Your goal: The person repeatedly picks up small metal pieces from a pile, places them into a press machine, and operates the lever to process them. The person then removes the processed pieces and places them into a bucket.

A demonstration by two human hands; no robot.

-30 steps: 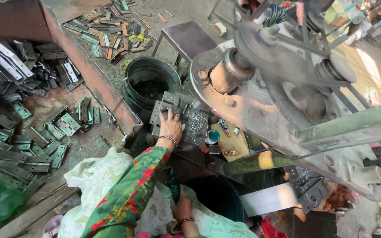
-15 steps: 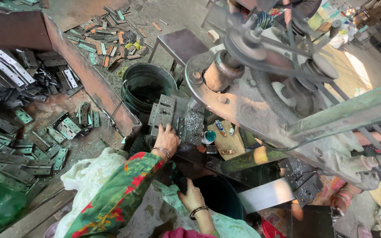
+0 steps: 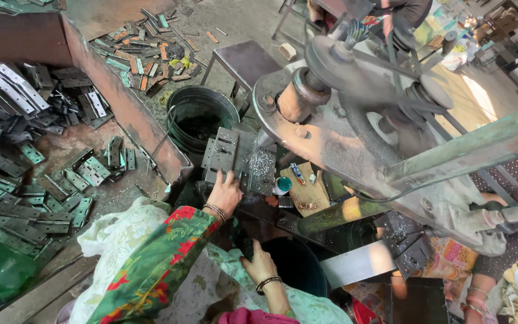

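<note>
The left hand [image 3: 225,191] lies spread on a stack of metal hinge plates [image 3: 221,151]; the right hand [image 3: 260,264], near, rests loosely open on pale cloth [image 3: 211,282].

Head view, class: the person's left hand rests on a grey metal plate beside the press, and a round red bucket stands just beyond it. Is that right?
One detail is wrong. The head view shows the left hand on the grey metal plate, but the bucket beyond it is dark grey-green metal, not red.
</note>
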